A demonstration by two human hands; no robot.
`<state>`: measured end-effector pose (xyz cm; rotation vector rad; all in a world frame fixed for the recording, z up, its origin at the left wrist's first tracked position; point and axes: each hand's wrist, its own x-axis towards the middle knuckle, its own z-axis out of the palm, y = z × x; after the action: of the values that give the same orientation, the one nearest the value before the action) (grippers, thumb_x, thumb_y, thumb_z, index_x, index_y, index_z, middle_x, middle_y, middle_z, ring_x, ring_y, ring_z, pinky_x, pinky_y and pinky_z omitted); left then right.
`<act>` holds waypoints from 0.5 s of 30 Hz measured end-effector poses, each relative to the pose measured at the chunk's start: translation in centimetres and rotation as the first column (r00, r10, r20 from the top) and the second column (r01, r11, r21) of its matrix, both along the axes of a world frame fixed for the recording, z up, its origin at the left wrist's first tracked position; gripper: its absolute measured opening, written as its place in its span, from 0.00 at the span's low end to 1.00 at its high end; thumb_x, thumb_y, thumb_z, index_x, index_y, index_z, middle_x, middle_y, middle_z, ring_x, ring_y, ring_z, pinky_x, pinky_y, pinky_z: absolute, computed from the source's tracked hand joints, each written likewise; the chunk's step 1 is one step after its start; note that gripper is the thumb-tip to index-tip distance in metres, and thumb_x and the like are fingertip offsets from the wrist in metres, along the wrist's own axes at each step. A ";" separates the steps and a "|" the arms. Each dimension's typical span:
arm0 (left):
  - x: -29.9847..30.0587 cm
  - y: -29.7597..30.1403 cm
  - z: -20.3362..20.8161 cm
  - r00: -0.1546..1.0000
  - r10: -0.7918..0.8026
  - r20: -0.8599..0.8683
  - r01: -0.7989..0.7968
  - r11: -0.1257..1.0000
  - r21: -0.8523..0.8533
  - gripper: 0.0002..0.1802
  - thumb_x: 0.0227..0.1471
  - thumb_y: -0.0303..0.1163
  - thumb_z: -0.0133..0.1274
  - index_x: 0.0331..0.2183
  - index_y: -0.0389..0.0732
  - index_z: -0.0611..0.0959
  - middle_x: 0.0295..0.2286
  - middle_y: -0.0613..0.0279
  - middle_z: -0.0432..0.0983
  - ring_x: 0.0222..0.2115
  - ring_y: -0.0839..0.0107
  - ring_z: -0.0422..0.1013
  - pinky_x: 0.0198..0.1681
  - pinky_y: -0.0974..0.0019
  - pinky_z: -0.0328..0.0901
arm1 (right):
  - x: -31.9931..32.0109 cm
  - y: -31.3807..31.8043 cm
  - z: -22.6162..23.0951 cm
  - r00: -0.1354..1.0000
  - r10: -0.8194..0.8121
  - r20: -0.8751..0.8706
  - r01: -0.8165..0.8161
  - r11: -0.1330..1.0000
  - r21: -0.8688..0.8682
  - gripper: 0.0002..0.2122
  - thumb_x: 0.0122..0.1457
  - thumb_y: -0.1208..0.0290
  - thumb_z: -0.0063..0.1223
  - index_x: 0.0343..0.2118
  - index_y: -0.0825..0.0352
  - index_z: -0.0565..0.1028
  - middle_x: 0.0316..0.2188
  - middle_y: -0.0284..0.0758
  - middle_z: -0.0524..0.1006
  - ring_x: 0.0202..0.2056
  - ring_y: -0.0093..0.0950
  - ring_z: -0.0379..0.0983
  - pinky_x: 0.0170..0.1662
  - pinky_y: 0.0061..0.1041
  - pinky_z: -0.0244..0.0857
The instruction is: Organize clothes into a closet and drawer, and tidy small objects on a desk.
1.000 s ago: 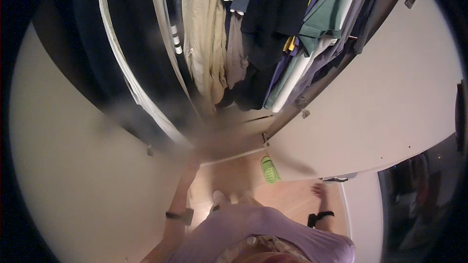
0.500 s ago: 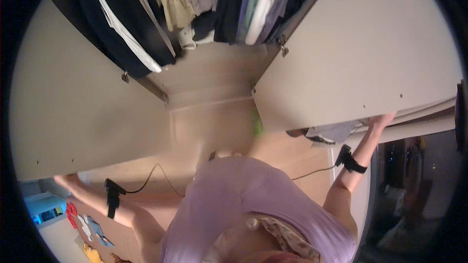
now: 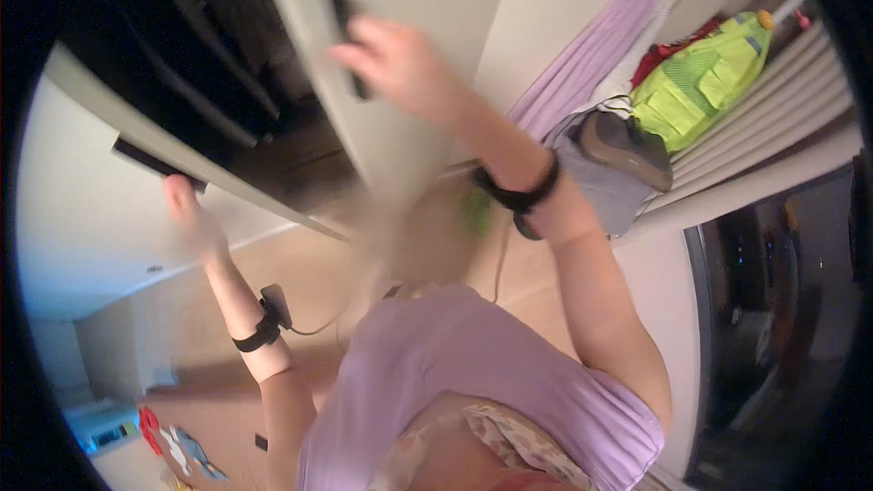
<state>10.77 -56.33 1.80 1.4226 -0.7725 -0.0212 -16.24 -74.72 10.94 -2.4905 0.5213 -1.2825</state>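
View: head camera looking down; wardrobe fills the upper left and top centre of the frame, the person's purple shirt the lower centre.
Left hand: left hand at left of frame, arm stretched up from the lower edge; fingers extended, flat against the pale left door, fingertips just below its dark handle. Not curled round the handle; hand open.
Right hand: right hand at top centre, motion-blurred; fingers bent over the dark handle of the right door. Contact with the handle is evident; a full grip cannot be told through the blur.
Doors: both pale, each with a dark bar handle. Left door runs diagonally from upper left toward centre; right door stands at top centre. Gap between them shows the dark wardrobe interior with hanging clothes, too dark and blurred to tell apart.
Wrists: black band with a small device on the left wrist, a thin cable trailing from it; black band on the right wrist.
Right of frame: purple ironing board leaning upright; beside it a lime-green bag and a dark shoe on grey fabric.
Lower left: wooden floor; small coloured items at the frame's corner, too small to identify.
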 end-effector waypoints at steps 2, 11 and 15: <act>-2.5 -4.6 1.6 0.915 -0.123 0.384 0.095 0.991 0.092 0.32 0.54 0.43 0.33 0.54 0.37 0.45 0.55 0.56 0.35 0.56 0.66 0.35 0.56 0.66 0.35 | 4.3 -1.4 0.5 0.997 0.030 0.064 -0.028 0.999 -0.027 0.12 0.51 0.65 0.45 0.21 0.68 0.61 0.20 0.43 0.66 0.23 0.39 0.64 0.26 0.35 0.57; -0.5 -19.5 3.0 0.636 0.166 0.754 -0.138 0.985 -0.100 0.28 0.53 0.42 0.37 0.54 0.52 0.51 0.55 0.49 0.28 0.55 0.46 0.27 0.55 0.51 0.28 | 11.5 -7.8 0.1 0.988 -0.100 0.115 0.111 0.989 -0.097 0.08 0.51 0.68 0.45 0.26 0.67 0.64 0.26 0.39 0.68 0.31 0.38 0.66 0.32 0.34 0.60; 0.2 -21.6 2.4 0.696 0.191 0.692 -0.272 0.962 0.008 0.29 0.51 0.47 0.38 0.53 0.51 0.55 0.54 0.41 0.31 0.54 0.41 0.29 0.54 0.47 0.29 | 12.4 -9.6 -1.0 0.997 -0.055 0.060 0.063 0.987 -0.147 0.08 0.51 0.68 0.44 0.29 0.67 0.66 0.28 0.39 0.69 0.32 0.39 0.66 0.34 0.33 0.60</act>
<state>10.93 -77.95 4.22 1.6382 -1.2025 0.7190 -3.86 -84.29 9.94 -2.5673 0.5068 -1.4595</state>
